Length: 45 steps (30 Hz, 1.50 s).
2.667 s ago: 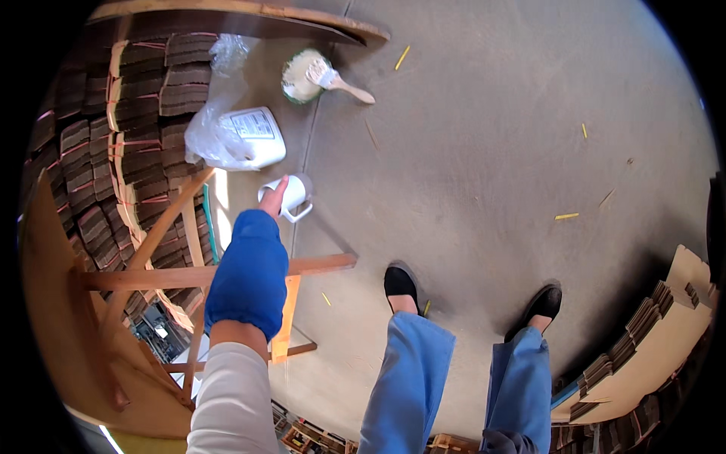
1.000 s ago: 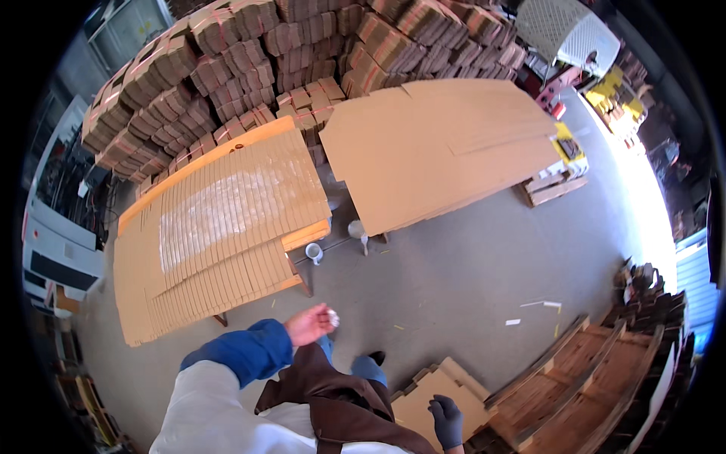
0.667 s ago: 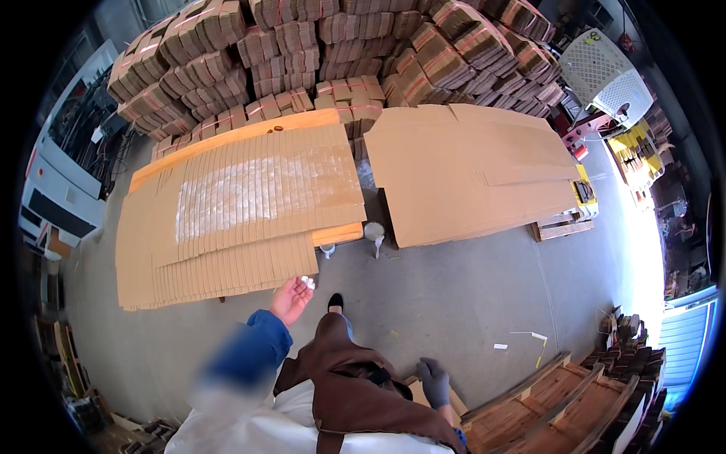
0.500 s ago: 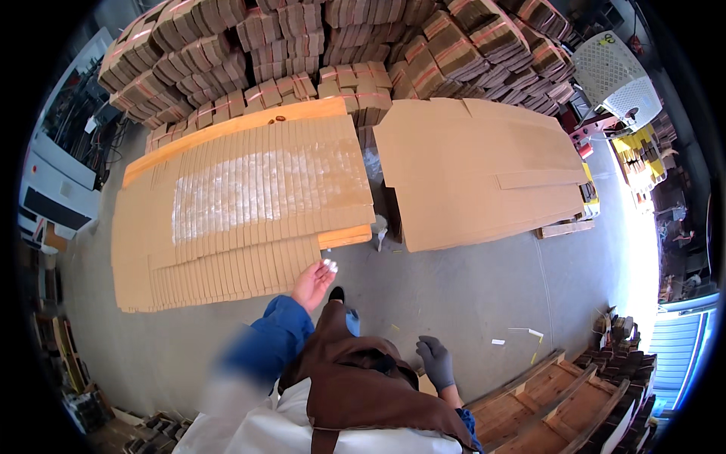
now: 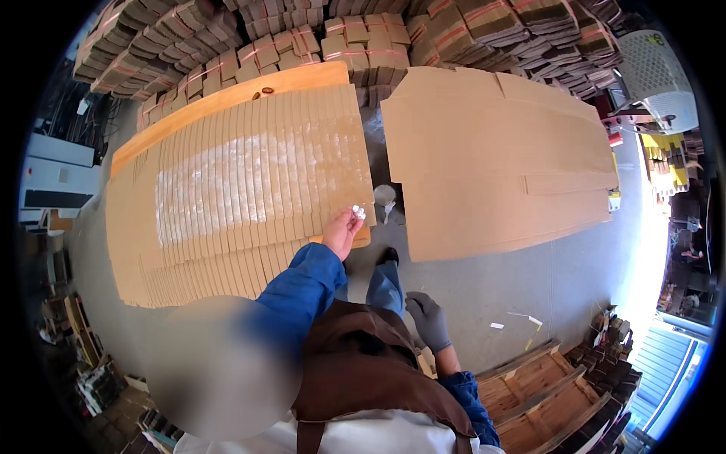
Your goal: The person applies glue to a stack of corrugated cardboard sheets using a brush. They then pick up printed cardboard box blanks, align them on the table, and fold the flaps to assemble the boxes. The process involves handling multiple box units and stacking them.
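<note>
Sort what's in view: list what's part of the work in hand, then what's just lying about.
In hand: left hand pinching a small white bit; fanned cardboard sheets; cup on the floor.
Lying about: right-hand cardboard stack; bundled boxes; wooden pallets; gloved right hand, empty.

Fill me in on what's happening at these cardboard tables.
A person in a brown apron stands at a table of overlapped cardboard sheets. The bare left hand pinches a small white thing over the sheets' edge. The gloved right hand hangs empty at the side. A white cup stands between the tables.
</note>
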Tool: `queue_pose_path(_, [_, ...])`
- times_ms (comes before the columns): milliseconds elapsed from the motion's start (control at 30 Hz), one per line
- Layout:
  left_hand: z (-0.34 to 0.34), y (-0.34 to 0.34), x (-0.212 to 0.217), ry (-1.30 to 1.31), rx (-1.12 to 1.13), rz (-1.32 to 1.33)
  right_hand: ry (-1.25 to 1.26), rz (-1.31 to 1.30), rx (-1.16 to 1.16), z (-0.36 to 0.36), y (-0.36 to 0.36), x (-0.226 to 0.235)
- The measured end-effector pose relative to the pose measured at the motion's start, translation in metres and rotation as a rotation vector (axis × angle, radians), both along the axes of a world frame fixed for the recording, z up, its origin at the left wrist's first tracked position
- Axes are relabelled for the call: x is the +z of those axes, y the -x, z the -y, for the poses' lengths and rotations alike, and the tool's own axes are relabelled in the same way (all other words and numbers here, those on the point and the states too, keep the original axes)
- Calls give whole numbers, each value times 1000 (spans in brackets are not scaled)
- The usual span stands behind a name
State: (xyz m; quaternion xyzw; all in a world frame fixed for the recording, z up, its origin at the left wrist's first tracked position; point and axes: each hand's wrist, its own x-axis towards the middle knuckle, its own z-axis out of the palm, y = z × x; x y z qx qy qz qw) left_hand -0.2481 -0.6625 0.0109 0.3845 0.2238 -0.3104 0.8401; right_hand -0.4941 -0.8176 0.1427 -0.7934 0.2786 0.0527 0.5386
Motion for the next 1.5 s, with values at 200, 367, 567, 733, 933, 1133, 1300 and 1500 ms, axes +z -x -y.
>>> queue_pose_path(200, [34, -10, -3, -373, -45, 192, 8, -24, 133, 45, -35, -3])
queue_pose_path(367, [46, -6, -16, -780, -220, 463, 28, -18, 202, 78, -45, -15])
queue_pose_path(567, [58, 0, -3, -967, -225, 563, 57, -44, 220, 107, -55, -16])
queue_pose_path(733, [56, -4, 12, -947, -183, 454, 60, -39, 245, 120, -60, -19])
queue_pose_path(933, [50, 0, -7, -867, -104, 430, 26, -55, 271, 118, -67, -21])
queue_pose_path(1133, [7, 9, 16, -402, 271, 57, 11, -131, 302, 118, -64, -25])
queue_pose_path(1300, [-94, 24, 23, -489, 432, 135, 84, -121, 356, 100, -71, -31])
queue_pose_path(1500, [-191, -1, 61, -1255, 116, 538, 114, -179, 394, 51, -85, -14])
